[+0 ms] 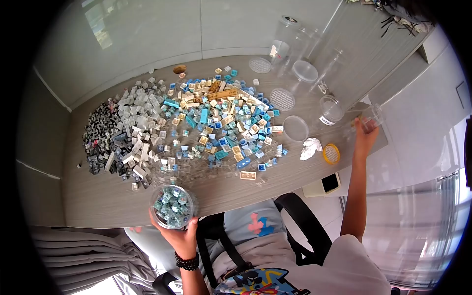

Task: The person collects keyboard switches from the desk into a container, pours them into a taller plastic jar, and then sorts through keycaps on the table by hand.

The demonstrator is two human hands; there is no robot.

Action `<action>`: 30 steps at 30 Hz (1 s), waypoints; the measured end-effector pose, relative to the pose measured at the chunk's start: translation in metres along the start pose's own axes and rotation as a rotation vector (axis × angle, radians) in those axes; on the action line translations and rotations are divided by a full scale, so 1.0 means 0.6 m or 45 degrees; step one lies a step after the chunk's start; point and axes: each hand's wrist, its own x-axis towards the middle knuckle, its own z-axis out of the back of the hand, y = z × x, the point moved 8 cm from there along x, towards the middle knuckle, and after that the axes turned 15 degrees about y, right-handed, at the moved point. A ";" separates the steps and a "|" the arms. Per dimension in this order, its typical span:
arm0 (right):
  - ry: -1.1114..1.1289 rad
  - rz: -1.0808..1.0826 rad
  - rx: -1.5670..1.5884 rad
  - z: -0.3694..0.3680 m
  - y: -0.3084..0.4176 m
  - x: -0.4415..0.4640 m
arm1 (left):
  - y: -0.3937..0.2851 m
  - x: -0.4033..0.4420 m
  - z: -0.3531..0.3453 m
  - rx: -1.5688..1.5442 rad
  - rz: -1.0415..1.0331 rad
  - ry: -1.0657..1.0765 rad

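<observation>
My left hand is closed around a round clear plastic jar near the front edge of the desk. Inside the jar lie many small teal-green translucent pieces that look like keyboard switches. At the far right end of the desk, my right hand grips a clear plastic container, whose outline is faint against the pale background. Spread over the middle of the desk is a large heap of blue, teal and beige keycaps. White and translucent keycaps and dark grey pieces form its left part.
Several clear jars stand at the back right, one with a lid. Perforated discs, a clear ring-like lid, crumpled tissue and a yellow-rimmed disc lie on the right. Below the desk is a chair armrest.
</observation>
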 end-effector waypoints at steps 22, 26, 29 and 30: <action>0.719 0.306 -0.616 -0.488 0.361 0.393 | -0.002 0.002 -0.009 0.006 -0.111 0.010; 0.862 0.247 -0.976 -0.538 0.358 0.459 | 0.019 -0.003 -0.003 0.069 -0.088 -0.030; 1.079 0.253 -1.028 -0.572 0.336 0.468 | 0.018 -0.004 -0.008 0.157 -0.109 0.017; 1.128 0.231 -1.092 -0.577 0.327 0.459 | 0.019 -0.005 -0.008 0.191 -0.109 0.017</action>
